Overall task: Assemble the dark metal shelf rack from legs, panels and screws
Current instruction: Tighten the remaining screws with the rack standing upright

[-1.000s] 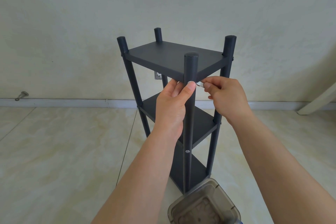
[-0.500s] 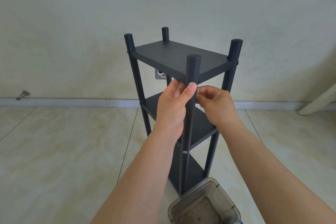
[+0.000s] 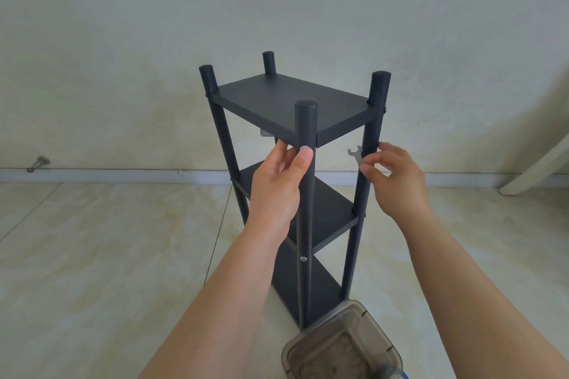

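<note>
The dark metal shelf rack point(image 3: 295, 181) stands upright on the tiled floor point(image 3: 107, 255), in front of the pale wall point(image 3: 277, 9). It has four round legs capped at the top and three flat rectangular panels: the top panel point(image 3: 292, 101), a middle panel point(image 3: 326, 218) and a bottom panel point(image 3: 308, 283). A small silver screw head point(image 3: 303, 259) shows on the nearest leg point(image 3: 305, 224), just below the middle panel.

The left hand point(image 3: 278, 191) grips this nearest leg just under the top panel, with the thumb lying across the leg's front. The right hand point(image 3: 391, 181) is beside the right-hand leg point(image 3: 366, 181), at about the same height, and pinches a small flat silver wrench point(image 3: 355, 156) between its fingertips; its open end points up and to the left of that leg.

A white baseboard point(image 3: 123, 176) runs along the wall behind the rack, and a small metal door stop point(image 3: 38, 163) sits on it far to the rack's left. A pale slanted leg or board point(image 3: 535, 169) leans in at the far right.

Right at the rack's foot, toward the viewer, stands a clear smoky plastic container point(image 3: 341, 348); its contents are too blurred to tell.
</note>
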